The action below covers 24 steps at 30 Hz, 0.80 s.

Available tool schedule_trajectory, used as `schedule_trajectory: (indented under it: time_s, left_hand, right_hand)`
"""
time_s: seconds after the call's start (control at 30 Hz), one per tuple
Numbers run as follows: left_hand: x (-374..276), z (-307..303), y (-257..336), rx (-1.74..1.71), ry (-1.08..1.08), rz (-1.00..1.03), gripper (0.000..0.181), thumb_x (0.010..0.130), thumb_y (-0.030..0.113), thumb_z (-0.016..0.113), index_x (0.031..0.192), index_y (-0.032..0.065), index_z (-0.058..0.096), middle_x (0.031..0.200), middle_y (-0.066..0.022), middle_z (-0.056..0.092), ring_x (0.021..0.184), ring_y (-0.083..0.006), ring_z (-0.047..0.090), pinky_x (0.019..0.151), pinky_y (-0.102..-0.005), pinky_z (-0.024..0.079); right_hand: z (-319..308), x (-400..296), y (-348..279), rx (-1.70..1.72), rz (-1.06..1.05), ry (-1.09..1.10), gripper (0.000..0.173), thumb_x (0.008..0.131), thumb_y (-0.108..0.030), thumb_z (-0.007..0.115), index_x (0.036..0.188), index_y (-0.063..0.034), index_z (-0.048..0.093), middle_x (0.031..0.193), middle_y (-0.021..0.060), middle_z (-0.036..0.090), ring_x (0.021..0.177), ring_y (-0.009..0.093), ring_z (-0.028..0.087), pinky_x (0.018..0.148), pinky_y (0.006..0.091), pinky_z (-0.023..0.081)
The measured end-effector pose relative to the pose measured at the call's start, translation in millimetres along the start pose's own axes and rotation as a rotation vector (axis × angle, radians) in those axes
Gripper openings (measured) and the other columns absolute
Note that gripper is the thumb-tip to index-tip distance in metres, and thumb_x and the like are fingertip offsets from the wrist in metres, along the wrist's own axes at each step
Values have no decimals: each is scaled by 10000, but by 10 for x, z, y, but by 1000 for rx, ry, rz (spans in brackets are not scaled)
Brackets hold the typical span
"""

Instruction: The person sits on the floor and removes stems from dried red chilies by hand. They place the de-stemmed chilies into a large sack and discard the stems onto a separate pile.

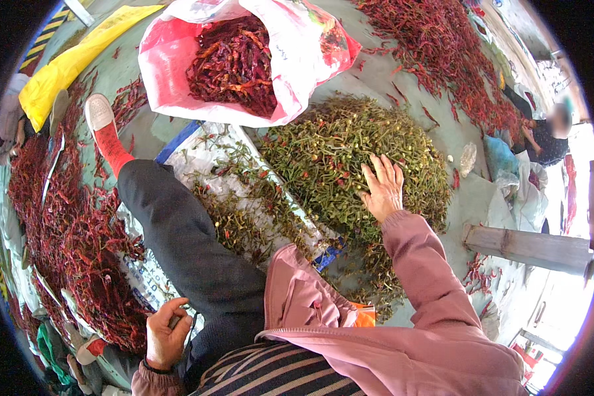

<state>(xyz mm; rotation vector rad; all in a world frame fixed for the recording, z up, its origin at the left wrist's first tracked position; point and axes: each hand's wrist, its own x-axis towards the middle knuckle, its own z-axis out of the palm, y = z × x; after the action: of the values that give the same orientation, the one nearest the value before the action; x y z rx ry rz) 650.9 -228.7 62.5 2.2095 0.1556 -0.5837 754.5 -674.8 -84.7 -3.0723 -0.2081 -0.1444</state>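
My right hand (383,190) rests palm down, fingers spread, on a broad heap of green chili stems (321,163) flecked with red bits. No object shows in its grasp. Low on the left, beside my bent leg, my left hand (167,331) is raised with loosely curled fingers and a gap at the thumb; nothing is visible in it. Close to it lies a large pile of dried red chilies (99,247). A white plastic sack (227,183) strewn with stems is spread flat between my leg and the green heap.
An upright white-and-pink sack (297,54), its mouth gaping, holds dried chilies. Another chili pile (440,54) covers the floor at the upper right. A post (524,247) stands right of the stem heap. Other people sit at both sides; a yellow sack (69,69) lies upper left.
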Motion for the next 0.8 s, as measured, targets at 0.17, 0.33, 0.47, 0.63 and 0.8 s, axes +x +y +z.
schedule_trajectory:
  time_s: [0.17, 0.33, 0.47, 0.63, 0.8]
  left_hand:
    - [-189, -47, -125, -42, 74, -4, 279, 711, 29, 547, 990, 11, 550, 672, -44, 543, 578, -95, 487, 536, -227, 403]
    - [-351, -55, -345, -96, 119, -18, 259, 714, 15, 573, 972, 6, 555, 649, -27, 533, 585, -82, 468, 539, -219, 383]
    - [-463, -55, -551, -173, 141, -30, 253, 717, 18, 567, 969, 8, 558, 653, -26, 534, 590, -89, 473, 547, -220, 383]
    - [-583, -31, -781, -247, 168, -50, 252, 719, 14, 558, 971, 13, 561, 657, -17, 537, 595, -79, 468, 549, -212, 381]
    - [-728, 35, -1052, -339, 205, -98, 261, 718, 23, 559, 978, 6, 567, 661, -6, 520, 592, -70, 458, 544, -202, 374]
  right_hand:
    - [105, 52, 128, 102, -59, 100, 237, 633, -179, 669, 834, -71, 604, 1167, 48, 477, 1153, 281, 355, 940, 463, 259]
    - [-17, 43, 197, 191, 19, 129, 262, 589, -147, 705, 772, -35, 555, 1057, 67, 557, 1057, 241, 471, 893, 396, 331]
    - [-339, 23, -3, -38, 294, 189, 489, 558, -87, 718, 987, -86, 483, 1137, 71, 448, 1078, 273, 409, 885, 416, 314]
    - [-529, -34, -173, 101, -12, 327, 265, 622, -101, 672, 856, -115, 550, 932, 63, 529, 913, 274, 504, 761, 371, 405]
    - [-10, -19, -396, 333, 202, 71, 68, 715, -149, 596, 772, -113, 594, 758, 109, 584, 714, 285, 570, 613, 371, 452]
